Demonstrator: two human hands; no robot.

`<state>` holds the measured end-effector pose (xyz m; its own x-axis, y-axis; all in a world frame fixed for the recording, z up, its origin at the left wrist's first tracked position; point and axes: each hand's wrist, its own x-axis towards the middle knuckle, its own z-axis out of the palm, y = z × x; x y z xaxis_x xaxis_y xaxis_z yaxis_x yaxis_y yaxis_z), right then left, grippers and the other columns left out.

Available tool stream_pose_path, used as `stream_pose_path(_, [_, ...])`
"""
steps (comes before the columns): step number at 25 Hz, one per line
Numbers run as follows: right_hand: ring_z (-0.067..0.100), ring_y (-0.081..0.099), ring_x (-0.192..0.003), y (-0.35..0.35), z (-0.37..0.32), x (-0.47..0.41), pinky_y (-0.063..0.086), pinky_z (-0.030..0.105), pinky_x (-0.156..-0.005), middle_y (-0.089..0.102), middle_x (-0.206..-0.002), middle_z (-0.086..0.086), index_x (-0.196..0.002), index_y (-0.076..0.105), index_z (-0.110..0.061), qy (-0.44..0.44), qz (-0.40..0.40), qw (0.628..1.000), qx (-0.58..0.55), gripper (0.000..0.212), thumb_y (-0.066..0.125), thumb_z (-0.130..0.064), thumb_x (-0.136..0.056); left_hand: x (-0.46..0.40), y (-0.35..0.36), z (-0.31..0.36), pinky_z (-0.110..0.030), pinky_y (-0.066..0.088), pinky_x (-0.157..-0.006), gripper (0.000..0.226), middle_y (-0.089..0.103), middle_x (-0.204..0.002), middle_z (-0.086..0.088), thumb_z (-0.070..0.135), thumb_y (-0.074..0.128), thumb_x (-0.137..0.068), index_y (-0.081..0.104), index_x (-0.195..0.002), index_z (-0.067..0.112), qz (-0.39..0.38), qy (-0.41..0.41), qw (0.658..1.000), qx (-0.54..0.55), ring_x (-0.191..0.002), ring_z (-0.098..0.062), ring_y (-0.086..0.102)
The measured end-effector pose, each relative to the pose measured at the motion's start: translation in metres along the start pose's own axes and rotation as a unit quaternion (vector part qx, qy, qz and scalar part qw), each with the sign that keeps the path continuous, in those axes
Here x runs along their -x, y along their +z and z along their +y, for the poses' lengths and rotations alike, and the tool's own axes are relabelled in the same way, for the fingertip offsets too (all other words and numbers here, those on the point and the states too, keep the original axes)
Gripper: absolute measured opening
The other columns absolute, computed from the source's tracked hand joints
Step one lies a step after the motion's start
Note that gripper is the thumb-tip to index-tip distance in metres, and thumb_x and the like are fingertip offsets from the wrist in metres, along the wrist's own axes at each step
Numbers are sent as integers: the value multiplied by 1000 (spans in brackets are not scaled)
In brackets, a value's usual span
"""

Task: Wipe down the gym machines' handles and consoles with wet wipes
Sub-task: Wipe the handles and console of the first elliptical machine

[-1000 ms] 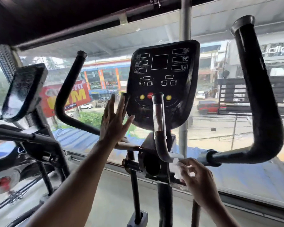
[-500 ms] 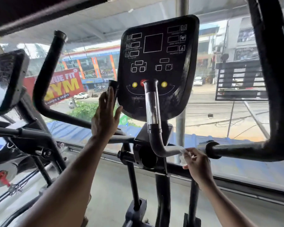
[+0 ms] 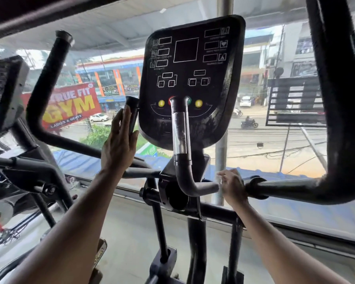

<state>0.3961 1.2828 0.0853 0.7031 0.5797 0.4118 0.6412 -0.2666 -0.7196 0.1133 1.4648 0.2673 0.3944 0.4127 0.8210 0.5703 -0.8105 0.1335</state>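
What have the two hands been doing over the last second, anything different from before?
The left hand went from spread fingers near the console to resting flat against the short left grip. The right hand slid the wet wipe a little outward along the curved bar. It holds the wipe as before.

Tight quarters here: the right hand [image 3: 233, 186] sat wedged between the end of the curved centre handle [image 3: 182, 160] and the collar of the big right handlebar [image 3: 336, 119], barely a gap either side. The left hand [image 3: 119, 144] filled the slot between the console [image 3: 193, 78] and the short left handle [image 3: 132, 111]. Open air lay between console and right handlebar.
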Motion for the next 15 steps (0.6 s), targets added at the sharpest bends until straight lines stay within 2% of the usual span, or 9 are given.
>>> stream_pose_path(2, [29, 67, -103, 14, 7, -19, 49, 31, -87, 73, -107, 12, -103, 78, -10, 52, -43, 997, -47, 19, 62, -5, -96, 0, 1, -1, -53, 58, -64, 69, 30, -166, -11, 30, 52, -108, 17, -166, 22, 6, -4, 1000, -1, -102, -51, 66])
stream_pose_path(3, [28, 69, -100, 22, 12, -28, 52, 30, -84, 75, -105, 12, -104, 78, -7, 100, -71, 986, -115, 15, 65, -8, -96, 0, 2, -3, -52, 58, -64, 69, 31, -165, -12, 30, 52, -108, 17, -166, 21, 9, 0, 1000, 0, -101, -51, 67])
stream_pose_path(4, [26, 69, -93, 26, 14, -34, 55, 26, -77, 74, -103, 14, -107, 76, 0, 159, -101, 961, -202, 16, 67, -7, -96, 1, 3, -3, -51, 57, -62, 69, 32, -165, -12, 29, 53, -107, 18, -166, 20, 12, 8, 1000, -1, -100, -51, 67])
stream_pose_path(6, [24, 65, -79, 38, 17, -41, 56, 23, -64, 69, -97, 19, -114, 68, 13, 259, -147, 885, -358, 22, 65, 2, -95, 1, 5, -5, -49, 57, -60, 69, 33, -164, -14, 27, 54, -107, 20, -166, 18, 21, 22, 1000, -6, -100, -51, 67])
stream_pose_path(8, [27, 66, -82, 46, 20, -41, 55, 30, -64, 70, -100, 23, -113, 69, 9, 312, -173, 843, -401, 22, 67, 0, -94, 1, 6, -7, -49, 57, -59, 68, 35, -163, -15, 26, 56, -107, 22, -165, 17, 30, 22, 999, -9, -99, -50, 67])
stream_pose_path(10, [29, 66, -88, 48, 24, -41, 53, 34, -71, 72, -104, 22, -106, 74, 3, 324, -191, 832, -408, 16, 68, -2, -92, 2, 7, -9, -50, 57, -59, 67, 37, -162, -15, 25, 56, -106, 24, -165, 15, 38, 24, 999, -10, -98, -51, 67])
stream_pose_path(13, [28, 68, -84, 40, 15, -41, 55, 39, -81, 73, -99, 21, -92, 76, 1, 328, -192, 834, -400, 14, 63, 4, -93, 2, 9, -11, -53, 58, -60, 66, 37, -161, -14, 27, 53, -108, 22, -165, 16, 34, 39, 999, -13, -99, -51, 66])
stream_pose_path(15, [25, 66, -76, 33, 1, -34, 59, 28, -63, 70, -88, 16, -84, 71, -1, 341, -156, 845, -381, 22, 55, 8, -96, 2, 8, -12, -54, 58, -60, 66, 36, -162, -14, 28, 52, -108, 21, -165, 17, 28, 34, 999, -9, -99, -52, 65])
